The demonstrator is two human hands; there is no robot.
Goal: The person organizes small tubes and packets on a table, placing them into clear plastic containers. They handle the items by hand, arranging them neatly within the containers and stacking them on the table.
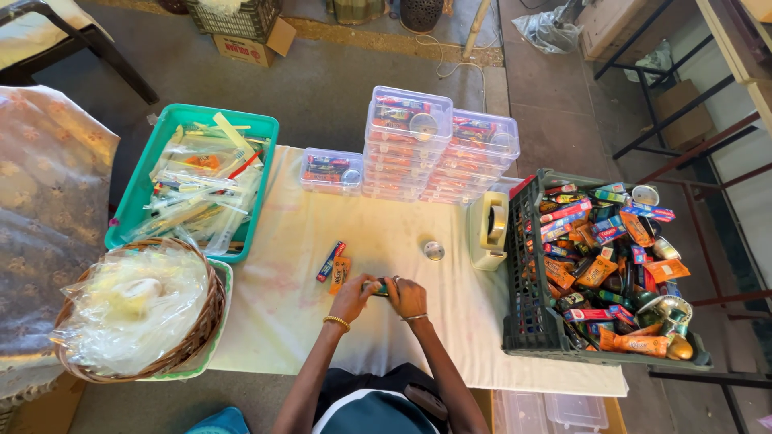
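Both my hands meet at the middle of the white-covered table (265, 321). My left hand (351, 296) and my right hand (406, 296) together grip a small dark green item (376, 288) between them. Just left of my left hand lie an orange packet (339, 274) and a red-and-blue tube (330, 261). A small round silver tin (433, 250) sits a little beyond my right hand.
A dark crate (527, 321) of assorted packets stands at the right, a tape dispenser (489, 230) beside it. Stacks of clear filled boxes (438, 145) stand at the back. A teal tray (141, 189) of plastic-wrapped items and a wicker basket (205, 321) are on the left.
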